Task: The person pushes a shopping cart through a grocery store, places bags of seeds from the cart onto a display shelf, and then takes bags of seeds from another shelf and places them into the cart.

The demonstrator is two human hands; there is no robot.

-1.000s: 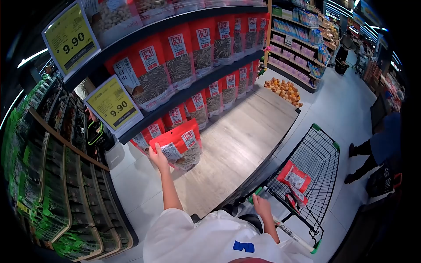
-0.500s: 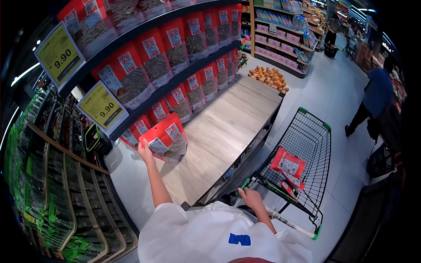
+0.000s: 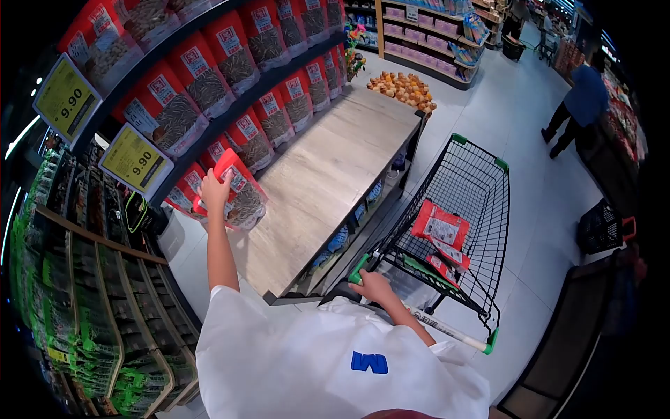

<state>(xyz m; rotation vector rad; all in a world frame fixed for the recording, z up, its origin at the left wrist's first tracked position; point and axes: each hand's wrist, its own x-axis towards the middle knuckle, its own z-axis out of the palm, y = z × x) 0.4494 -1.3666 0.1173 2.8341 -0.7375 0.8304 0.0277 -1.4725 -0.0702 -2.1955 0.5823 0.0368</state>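
My left hand [image 3: 215, 190] grips the upper part of a red bag [image 3: 244, 201] with a clear window showing dark seeds. The bag stands at the near left end of the wooden table [image 3: 314, 188], beside the lowest row of similar bags [image 3: 273, 119]. My right hand [image 3: 375, 285] is closed round the green end of the handle [image 3: 358, 269] of a shopping cart [image 3: 474, 181]. Red packets [image 3: 440, 227] lie inside the cart.
Yellow price signs [image 3: 137, 159] jut out from the dark shelves at the left. A green-black rack [image 3: 105, 307] stands at the lower left. Round goods [image 3: 403, 91] are heaped beyond the table. A person in blue [image 3: 585, 98] and a black basket [image 3: 599, 229] are at the right.
My left hand has shifted its hold from the bag's left corner to its top, and the bag is more upright. The view has turned right, and my right hand stays on the cart handle.
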